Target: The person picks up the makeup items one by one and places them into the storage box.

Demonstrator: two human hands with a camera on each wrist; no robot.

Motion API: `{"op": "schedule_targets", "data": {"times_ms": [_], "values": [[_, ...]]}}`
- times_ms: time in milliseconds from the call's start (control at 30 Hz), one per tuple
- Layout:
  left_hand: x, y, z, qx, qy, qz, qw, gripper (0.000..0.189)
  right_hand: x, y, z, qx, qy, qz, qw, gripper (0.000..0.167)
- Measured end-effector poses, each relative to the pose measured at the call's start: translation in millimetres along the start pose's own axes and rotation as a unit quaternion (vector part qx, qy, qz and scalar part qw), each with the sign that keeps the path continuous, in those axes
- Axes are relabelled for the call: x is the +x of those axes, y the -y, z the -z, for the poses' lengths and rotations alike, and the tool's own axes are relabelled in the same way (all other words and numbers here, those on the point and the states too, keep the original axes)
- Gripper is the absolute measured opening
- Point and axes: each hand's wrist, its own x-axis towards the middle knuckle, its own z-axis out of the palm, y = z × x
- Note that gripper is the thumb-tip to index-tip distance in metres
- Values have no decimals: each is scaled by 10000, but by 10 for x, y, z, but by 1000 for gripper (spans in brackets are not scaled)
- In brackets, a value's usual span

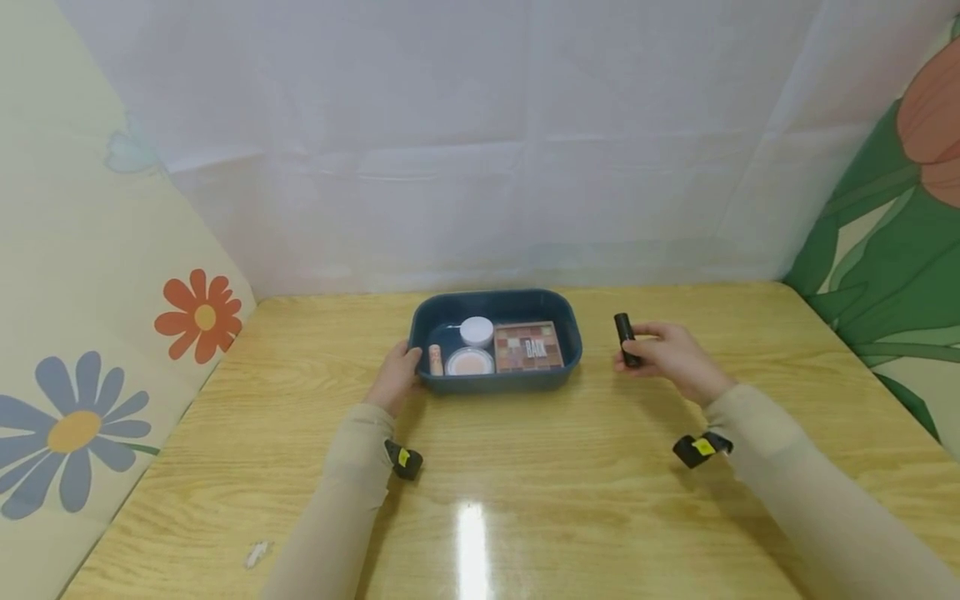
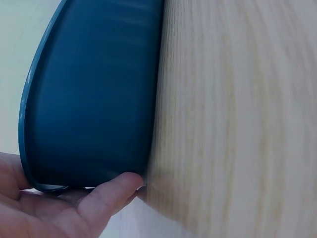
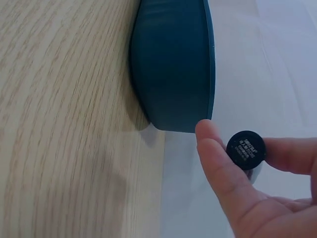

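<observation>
A dark blue plastic bin [image 1: 495,384] stands on the table. At its left end my left hand [image 1: 395,377] grips the wall, thumb over the rim; in the left wrist view the fingers [image 2: 111,196] lie against the outside. To the right of the bin, my right hand [image 1: 667,354] pinches a black lipstick tube [image 1: 625,337] between thumb and fingers, held above the table. Small print shows on the end of the tube [image 3: 246,150] in the right wrist view. Inside the bin are an eyeshadow palette [image 1: 527,347], a white-lidded jar [image 1: 477,331], a round compact [image 1: 469,362] and a small peach tube [image 1: 436,360].
The wood-grain table [image 1: 555,483] meets a white cloth backdrop [image 1: 480,167] behind the bin. Flower-printed panels [image 1: 97,350] flank it on both sides. A black camera strap [image 1: 703,448] is worn on each wrist over a light sleeve.
</observation>
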Motion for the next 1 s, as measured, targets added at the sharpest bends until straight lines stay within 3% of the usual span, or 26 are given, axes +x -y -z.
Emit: {"op": "schedule_targets", "data": {"times_ms": [1000], "values": [[-2, -7, 11, 56, -1, 33, 10000, 49, 71, 215, -253, 126, 129, 35, 9998, 55]]}}
